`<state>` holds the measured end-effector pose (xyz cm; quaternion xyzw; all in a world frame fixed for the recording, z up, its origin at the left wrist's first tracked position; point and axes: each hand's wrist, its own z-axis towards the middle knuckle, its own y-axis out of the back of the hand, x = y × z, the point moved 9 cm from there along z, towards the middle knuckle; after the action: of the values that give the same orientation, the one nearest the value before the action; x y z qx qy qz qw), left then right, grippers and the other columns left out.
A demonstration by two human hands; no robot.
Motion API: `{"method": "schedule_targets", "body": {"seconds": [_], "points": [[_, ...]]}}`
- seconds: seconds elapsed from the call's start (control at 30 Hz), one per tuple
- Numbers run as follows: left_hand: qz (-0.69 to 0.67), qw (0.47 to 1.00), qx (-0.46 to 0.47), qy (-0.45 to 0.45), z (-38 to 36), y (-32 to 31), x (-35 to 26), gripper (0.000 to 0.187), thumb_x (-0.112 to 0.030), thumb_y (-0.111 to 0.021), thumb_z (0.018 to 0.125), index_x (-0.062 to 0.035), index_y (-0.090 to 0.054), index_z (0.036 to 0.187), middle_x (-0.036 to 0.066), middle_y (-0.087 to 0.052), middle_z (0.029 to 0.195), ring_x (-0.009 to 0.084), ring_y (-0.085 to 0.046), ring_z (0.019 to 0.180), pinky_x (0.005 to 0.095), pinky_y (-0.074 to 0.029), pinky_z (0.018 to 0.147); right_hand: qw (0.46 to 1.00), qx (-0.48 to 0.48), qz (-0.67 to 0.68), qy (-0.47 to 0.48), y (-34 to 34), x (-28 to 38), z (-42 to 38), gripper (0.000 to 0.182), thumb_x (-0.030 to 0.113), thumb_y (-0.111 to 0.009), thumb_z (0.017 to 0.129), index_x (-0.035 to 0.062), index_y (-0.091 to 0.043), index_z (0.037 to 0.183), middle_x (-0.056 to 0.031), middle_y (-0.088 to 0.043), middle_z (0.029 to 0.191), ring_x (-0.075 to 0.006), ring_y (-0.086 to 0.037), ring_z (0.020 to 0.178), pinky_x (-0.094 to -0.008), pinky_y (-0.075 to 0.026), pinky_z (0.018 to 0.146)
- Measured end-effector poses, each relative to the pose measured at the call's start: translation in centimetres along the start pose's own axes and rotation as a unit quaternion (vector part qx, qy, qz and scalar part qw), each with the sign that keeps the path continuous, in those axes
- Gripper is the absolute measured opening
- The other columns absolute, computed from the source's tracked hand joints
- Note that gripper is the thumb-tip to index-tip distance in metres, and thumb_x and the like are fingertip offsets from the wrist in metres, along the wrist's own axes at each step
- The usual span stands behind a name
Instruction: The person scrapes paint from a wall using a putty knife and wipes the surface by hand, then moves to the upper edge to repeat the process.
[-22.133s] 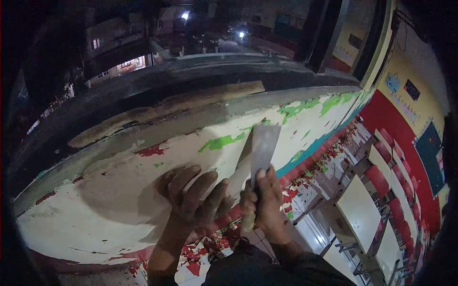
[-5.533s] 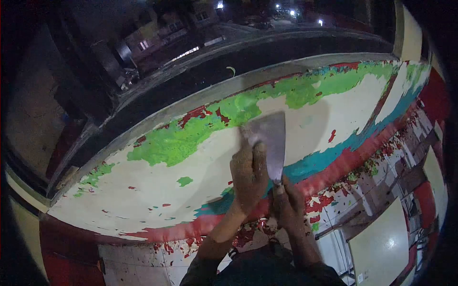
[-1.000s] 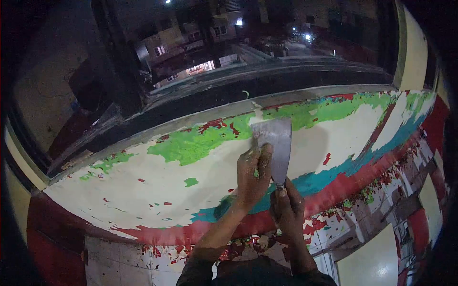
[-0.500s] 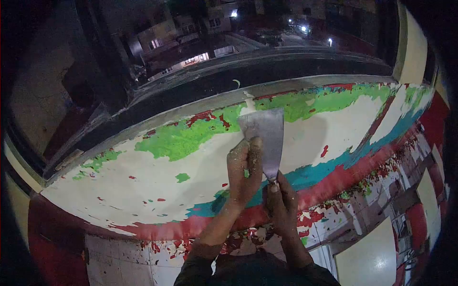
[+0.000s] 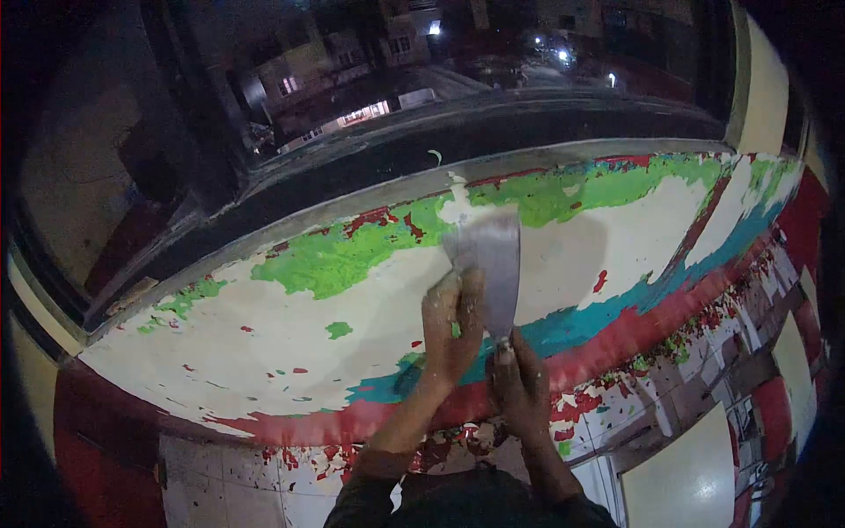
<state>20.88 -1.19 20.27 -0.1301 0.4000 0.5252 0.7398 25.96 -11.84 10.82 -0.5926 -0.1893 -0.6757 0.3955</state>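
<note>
- One scraper (image 5: 500, 282), up against the painted wall (image 5: 378, 304) below the window, two hands on it. What's new on your feed?
- Pale strip (image 5: 456, 204) above the blade. It cuts through the green paint (image 5: 339, 251) to the grey ledge (image 5: 537, 157); some five seconds back that spot was green. Since half a second ago the blade sits slightly lower, its top edge smeared by motion.
- Meaning?
- I read it as mid-stroke, paint coming away here. Part done at best, my call: green runs on both sides of the strip. Edge contact I can't confirm, too blurred.
- Hands?
- Left hand (image 5: 453, 321): fingers folded onto the blade's left side, narrow, bracing it. Forearm slants up from lower left. Right hand (image 5: 519, 383): closed round the handle below, thumb up near the blade's neck. Forearm steeper, from lower right. Blade points up toward the window, tilted little.
- Around it?
- Teal band (image 5: 572, 330), then red band (image 5: 343, 424) below the pale area. Flakes (image 5: 576, 409) on the floor (image 5: 224, 493). Pale tabletop (image 5: 682, 475) lower right. A thin curl (image 5: 434, 157) by the dark window frame (image 5: 563, 132).
</note>
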Motion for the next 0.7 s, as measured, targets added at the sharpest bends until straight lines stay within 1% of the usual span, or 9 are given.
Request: {"method": "schedule_targets", "body": {"seconds": [0.1, 0.23, 0.3, 0.33, 0.37, 0.5, 0.6, 0.63, 0.7], "points": [[-0.056, 0.998, -0.003, 0.003, 1.9, 0.8, -1.6, 0.029, -0.020, -0.043, 0.090, -0.0008, -0.046, 0.068, 0.006, -0.039, 0.057, 0.0131, -0.037, 0.051, 0.0307, -0.032, 0.047, 0.999, 0.029, 0.031, 0.029, -1.6, 3.7, 1.3, 0.040, 0.020, -0.040, 0.091, 0.0015, -0.038, 0.126, 0.0024, -0.046, 0.069, -0.0031, -0.040, 0.054, -0.0185, -0.034, 0.046], [-0.024, 0.997, 0.032, 0.059, -0.5, -0.3, 1.0, 0.024, -0.019, -0.042, 0.090, -0.0001, -0.049, 0.075, 0.007, -0.037, 0.056, 0.0170, -0.038, 0.049, 0.0305, -0.031, 0.047, 0.999, 0.011, -0.003, 0.052, -0.8, 1.5, 0.1, 0.040, 0.024, -0.040, 0.091, 0.0012, -0.039, 0.125, 0.0035, -0.043, 0.065, -0.0028, -0.038, 0.051, -0.0186, -0.032, 0.044], [0.030, 0.999, 0.013, -0.043, 0.4, 0.4, -0.9, 0.023, -0.018, -0.042, 0.089, 0.0001, -0.049, 0.076, 0.008, -0.036, 0.056, 0.0181, -0.038, 0.049, 0.0307, -0.031, 0.048, 0.998, -0.011, 0.003, 0.057, -0.5, 0.4, 0.2, 0.042, 0.029, -0.040, 0.091, -0.0006, -0.040, 0.121, 0.0049, -0.038, 0.060, -0.0023, -0.034, 0.048, -0.0184, -0.027, 0.040], [0.057, 0.995, 0.007, -0.087, 0.6, 0.5, -1.8, 0.023, -0.018, -0.042, 0.089, 0.0002, -0.049, 0.077, 0.009, -0.035, 0.056, 0.0187, -0.038, 0.050, 0.0309, -0.031, 0.048, 0.999, 0.004, 0.016, 0.049, -1.0, 1.0, 0.5, 0.041, 0.027, -0.040, 0.091, 0.0004, -0.039, 0.123, 0.0044, -0.040, 0.062, -0.0026, -0.036, 0.050, -0.0184, -0.030, 0.042], [0.083, 0.978, -0.076, -0.175, 0.8, 1.1, -2.6, 0.023, -0.018, -0.044, 0.089, 0.0000, -0.047, 0.074, 0.010, -0.034, 0.056, 0.0190, -0.035, 0.050, 0.0316, -0.031, 0.048, 0.999, 0.020, 0.027, 0.040, -1.5, 2.4, 1.1, 0.040, 0.024, -0.039, 0.092, 0.0014, -0.038, 0.125, 0.0039, -0.042, 0.064, -0.0028, -0.037, 0.051, -0.0184, -0.032, 0.044], [-0.049, 0.998, -0.024, -0.037, 1.2, 1.2, -2.1, 0.031, -0.020, -0.046, 0.089, -0.0007, -0.042, 0.065, 0.003, -0.034, 0.055, 0.0112, -0.033, 0.053, 0.0283, -0.028, 0.047, 0.998, 0.017, 0.018, 0.051, -1.5, 2.7, 0.5, 0.040, 0.022, -0.040, 0.092, 0.0024, -0.038, 0.126, 0.0035, -0.044, 0.066, -0.0033, -0.039, 0.052, -0.0185, -0.034, 0.046], [-0.004, 1.000, -0.005, -0.018, -0.4, 0.5, -0.2, 0.036, -0.025, -0.047, 0.089, -0.0011, -0.041, 0.064, 0.001, -0.036, 0.055, 0.0090, -0.033, 0.053, 0.0276, -0.029, 0.047, 0.999, 0.021, 0.047, 0.002, -1.0, 0.3, -0.5, 0.041, 0.023, -0.040, 0.091, 0.0018, -0.037, 0.127, 0.0038, -0.043, 0.064, -0.0034, -0.039, 0.052, -0.0189, -0.034, 0.045], [0.024, 0.997, -0.014, -0.066, -0.1, 0.7, -0.8, 0.039, -0.029, -0.045, 0.090, -0.0013, -0.042, 0.063, 0.000, -0.036, 0.054, 0.0082, -0.032, 0.052, 0.0272, -0.028, 0.046, 0.999, 0.023, 0.037, 0.024, -1.2, 0.8, 0.0, 0.041, 0.023, -0.040, 0.091, 0.0018, -0.037, 0.127, 0.0039, -0.043, 0.064, -0.0034, -0.039, 0.052, -0.0190, -0.034, 0.045], [-0.076, 0.997, -0.007, -0.017, 1.1, 1.0, -1.3, 0.031, -0.021, -0.044, 0.090, -0.0015, -0.042, 0.065, 0.004, -0.036, 0.053, 0.0137, -0.035, 0.049, 0.0305, -0.029, 0.045, 0.998, 0.027, 0.011, 0.059, -1.9, 2.4, 1.0, 0.042, 0.024, -0.040, 0.091, 0.0016, -0.037, 0.126, 0.0041, -0.043, 0.064, -0.0034, -0.039, 0.053, -0.0191, -0.034, 0.045]]}}
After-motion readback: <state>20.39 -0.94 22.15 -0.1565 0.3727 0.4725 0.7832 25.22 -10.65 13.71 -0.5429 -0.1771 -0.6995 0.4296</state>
